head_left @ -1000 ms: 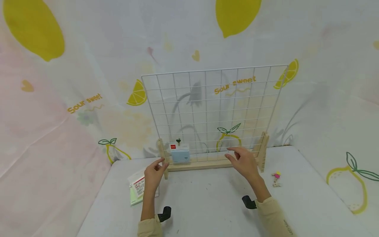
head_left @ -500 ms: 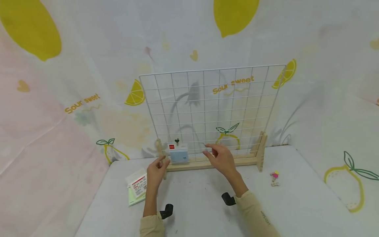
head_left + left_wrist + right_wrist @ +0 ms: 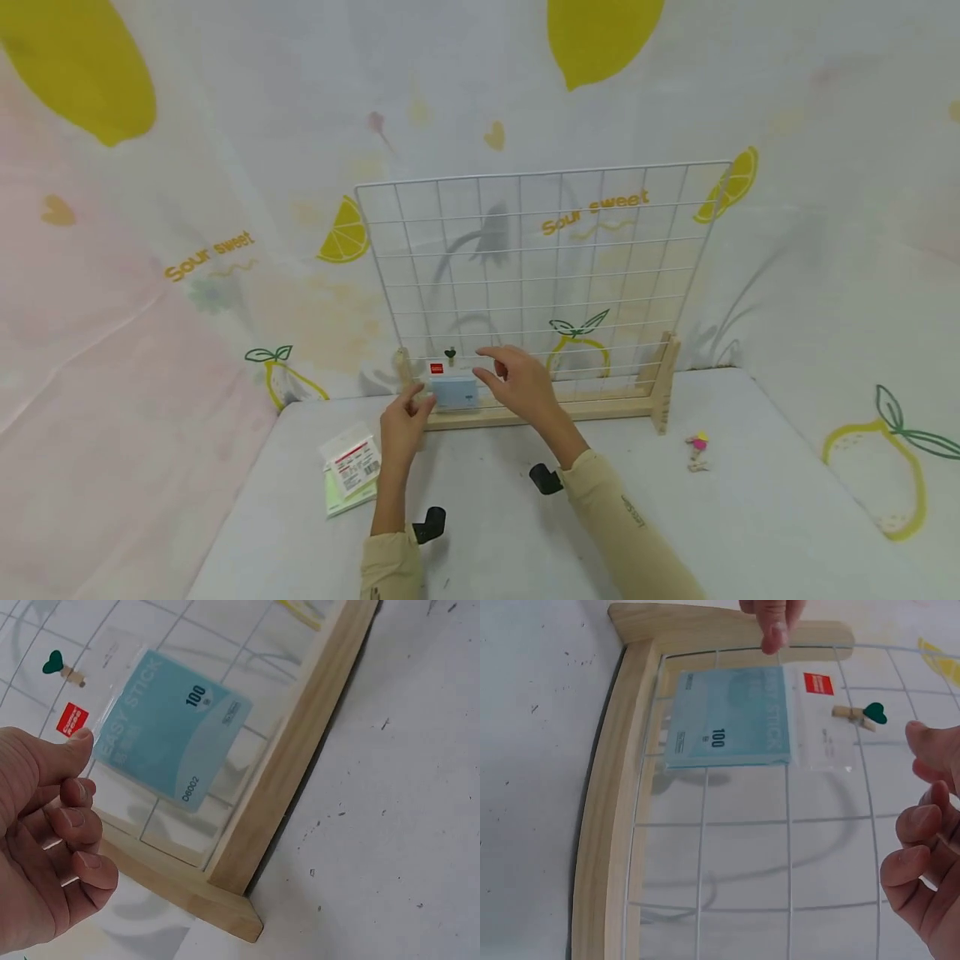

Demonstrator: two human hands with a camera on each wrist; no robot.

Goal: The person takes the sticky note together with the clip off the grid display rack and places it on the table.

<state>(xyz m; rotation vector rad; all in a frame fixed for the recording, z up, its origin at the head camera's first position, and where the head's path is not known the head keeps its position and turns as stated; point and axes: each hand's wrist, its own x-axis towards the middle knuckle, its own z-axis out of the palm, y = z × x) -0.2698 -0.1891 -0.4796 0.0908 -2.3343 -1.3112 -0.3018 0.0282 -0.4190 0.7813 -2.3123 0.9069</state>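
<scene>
A blue pack of sticky notes in a clear sleeve hangs upright against the white wire grid, low at its left. A small wooden clothespin with a green heart clips the sleeve's top to a wire. My left hand is at the pack's left edge, fingers loosely bent; whether the thumb touches the sleeve is hard to tell. To the right of the pack, my right hand hovers with thumb and index finger apart, close to the clothespin. Neither hand holds anything.
A wooden stand bears the grid on the white table. At the left lie a white labelled packet and a light green pad. Several small clothespins lie at the right. A lemon-print cloth hangs behind.
My right hand has moved left along the grid, up to the pack's right side. My left hand has shifted slightly right and up towards its left edge. The pack stays hanging in place.
</scene>
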